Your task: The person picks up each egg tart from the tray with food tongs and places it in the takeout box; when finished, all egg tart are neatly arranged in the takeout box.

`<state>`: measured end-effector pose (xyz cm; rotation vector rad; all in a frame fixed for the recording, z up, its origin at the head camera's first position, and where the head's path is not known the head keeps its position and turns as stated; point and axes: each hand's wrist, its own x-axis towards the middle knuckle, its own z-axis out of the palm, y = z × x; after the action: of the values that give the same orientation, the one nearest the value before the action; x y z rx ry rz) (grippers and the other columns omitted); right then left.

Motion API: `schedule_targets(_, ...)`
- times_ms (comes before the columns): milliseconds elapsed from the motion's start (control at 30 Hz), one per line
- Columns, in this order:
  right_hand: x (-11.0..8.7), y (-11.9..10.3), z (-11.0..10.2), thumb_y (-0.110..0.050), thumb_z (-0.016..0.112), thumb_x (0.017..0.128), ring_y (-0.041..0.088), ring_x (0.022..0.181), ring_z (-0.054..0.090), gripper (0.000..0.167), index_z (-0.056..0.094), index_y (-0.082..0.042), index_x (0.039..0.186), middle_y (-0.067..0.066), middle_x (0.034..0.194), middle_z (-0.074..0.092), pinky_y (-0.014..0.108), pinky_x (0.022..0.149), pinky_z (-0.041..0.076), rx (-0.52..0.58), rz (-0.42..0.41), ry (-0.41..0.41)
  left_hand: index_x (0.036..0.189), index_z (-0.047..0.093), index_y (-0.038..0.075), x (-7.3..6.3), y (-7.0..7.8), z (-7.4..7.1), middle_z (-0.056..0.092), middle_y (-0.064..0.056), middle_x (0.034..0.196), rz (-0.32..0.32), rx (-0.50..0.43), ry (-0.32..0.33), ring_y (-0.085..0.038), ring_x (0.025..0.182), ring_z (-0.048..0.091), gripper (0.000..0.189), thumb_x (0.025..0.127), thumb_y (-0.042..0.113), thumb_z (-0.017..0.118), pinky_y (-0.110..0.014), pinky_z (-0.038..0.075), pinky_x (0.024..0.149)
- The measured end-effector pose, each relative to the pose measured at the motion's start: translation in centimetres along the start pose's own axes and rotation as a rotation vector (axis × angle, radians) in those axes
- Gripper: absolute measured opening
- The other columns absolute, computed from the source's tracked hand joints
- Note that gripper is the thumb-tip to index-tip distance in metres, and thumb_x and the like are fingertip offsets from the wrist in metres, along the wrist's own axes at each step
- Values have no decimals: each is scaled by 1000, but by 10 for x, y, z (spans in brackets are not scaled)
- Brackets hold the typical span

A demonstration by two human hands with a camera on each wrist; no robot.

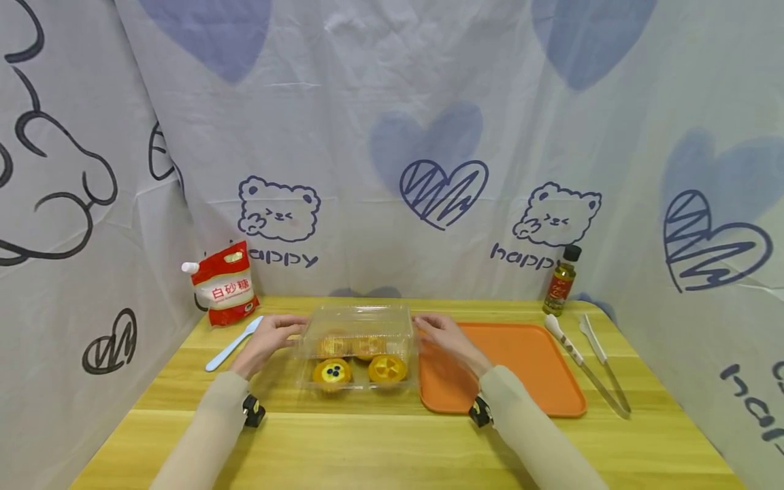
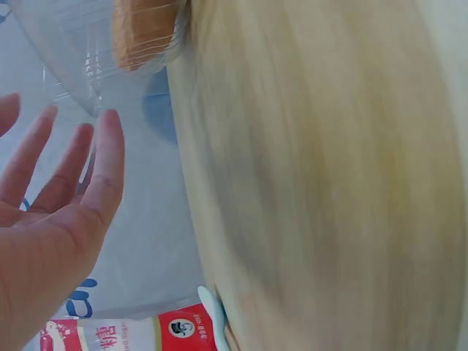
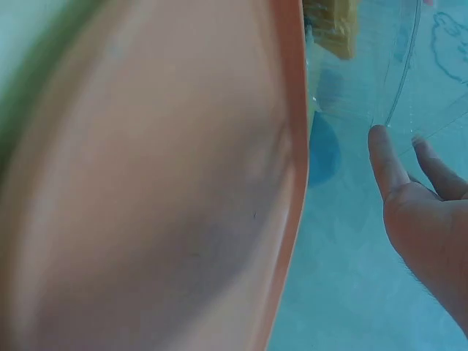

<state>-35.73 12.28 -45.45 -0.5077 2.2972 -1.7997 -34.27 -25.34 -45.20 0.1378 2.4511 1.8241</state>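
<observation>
A clear plastic clamshell box (image 1: pixel 358 386) sits on the table with several small tarts in it. Dark berries top the front-left tart (image 1: pixel 333 371); yellow pieces lie on the front-right tart (image 1: pixel 388 369). The box's lid (image 1: pixel 361 320) appears tilted up at the back, and the rear tarts show blurred through the plastic. At the lid's left side my left hand (image 1: pixel 277 337) has its fingers extended, fingertips at or close to the plastic. My right hand (image 1: pixel 446 336) is at the opposite side, extended fingertips touching the lid's edge (image 3: pixel 409 66).
An orange tray (image 1: pixel 514 367) lies right of the box, under my right forearm. Beyond it are tongs (image 1: pixel 588 364) and a dark-capped bottle (image 1: pixel 559 286). On the left, a red-and-white sugar bag (image 1: pixel 229 289) stands behind a pale blue spatula-like utensil (image 1: pixel 235 344). A printed curtain (image 1: pixel 367 272) hangs behind.
</observation>
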Motion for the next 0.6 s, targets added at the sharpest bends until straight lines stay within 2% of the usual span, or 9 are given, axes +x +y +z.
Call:
schedule_targets(100,-5,1,1,-21,51,103,37,128,52,45,49,4,140,24,141,51,44,107,46,-24,-6,-19,137,51,-8,-4,0,-1,48,-27,143,-1,-11,-66,-36,122,56,45,99,15,55,-47,50,102)
schedule_targets(267,-16,3,7,-18,53,102,37,129,52,47,45,5,142,25,144,48,41,105,48,-47,-7,-30,142,44,-7,-15,2,-3,42,-27,148,-19,-19,-146,-41,127,51,48,98,10,54,-47,48,104)
schedule_targets(433,-29,2,12,-18,54,101,38,129,52,49,43,5,144,25,145,47,41,105,48,-44,4,-36,145,41,-5,-25,1,-7,40,-26,149,-8,3,-210,-41,128,50,52,97,9,56,-42,52,100)
schedule_targets(600,-43,2,15,-15,54,100,39,127,52,51,40,5,146,27,146,44,42,102,50,-37,15,-58,147,39,-1,-34,-1,-10,39,-26,150,2,26,-293,-34,123,54,59,93,10,61,-42,54,96)
